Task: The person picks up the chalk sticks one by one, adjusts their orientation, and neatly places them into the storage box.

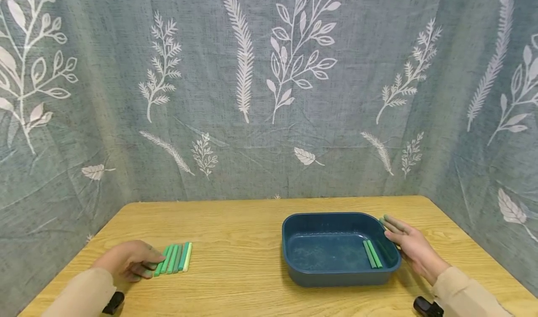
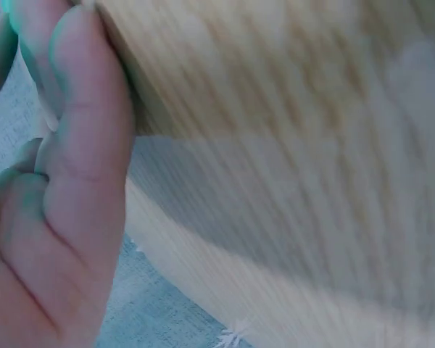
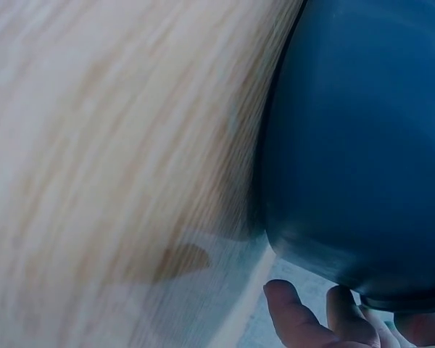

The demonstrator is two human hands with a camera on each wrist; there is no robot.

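At the left of the table, my left hand (image 1: 136,259) is at the near end of a row of several green chalk sticks (image 1: 174,259), with a pale yellow one (image 1: 187,257) at the right end. Thumb and fingers close around the leftmost stick, largely covering it. In the left wrist view, the fingers (image 2: 87,145) carry green smears, and a bit of bright green shows at the top left corner. My right hand (image 1: 414,249) touches the right side of a dark blue basin (image 1: 336,278), its fingers fairly straight. Two green sticks (image 1: 372,254) lie side by side inside the basin.
Light wood tabletop (image 1: 235,242) extends between the row of sticks and the basin. A grey-blue curtain (image 1: 260,158) with white leaf prints stands behind the table and along both sides. A black wrist device (image 1: 428,306) sits by the right sleeve.
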